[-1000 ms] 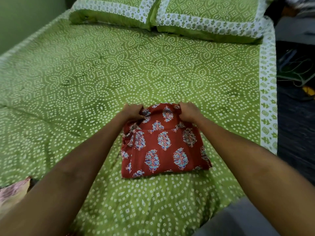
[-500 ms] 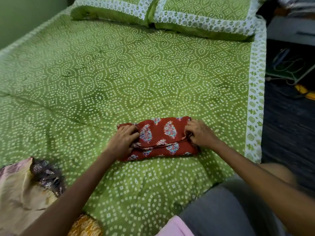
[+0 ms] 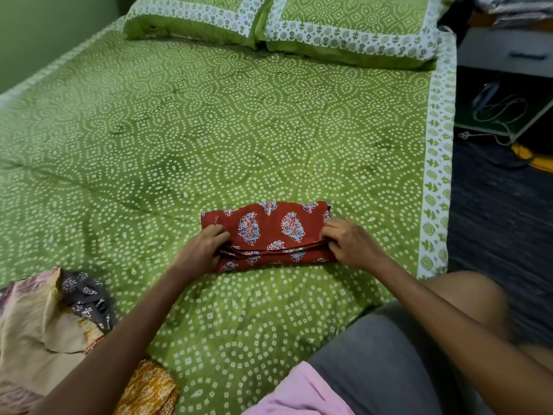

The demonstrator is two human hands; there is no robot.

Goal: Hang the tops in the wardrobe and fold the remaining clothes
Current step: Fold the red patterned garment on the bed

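A red garment with blue flower prints (image 3: 269, 229) lies folded into a narrow strip on the green bedspread (image 3: 209, 139), near the bed's front. My left hand (image 3: 202, 250) grips its left end, fingers curled on the folded layers. My right hand (image 3: 348, 242) pinches its right end along the fold line. A heap of other clothes (image 3: 45, 319) in cream, dark print and orange lies at the bed's lower left corner.
Two green pillows (image 3: 269, 22) lie at the head of the bed. A grey bedside cabinet (image 3: 505, 52) with cables stands to the right, over a dark floor (image 3: 493, 211). My knee in grey cloth (image 3: 389, 354) rests on the bed's front right edge. A green wall borders the left.
The red garment went from a larger square to a narrow strip, its far half folded toward me. Both hands moved from the far edge to the near fold and stayed on the cloth.
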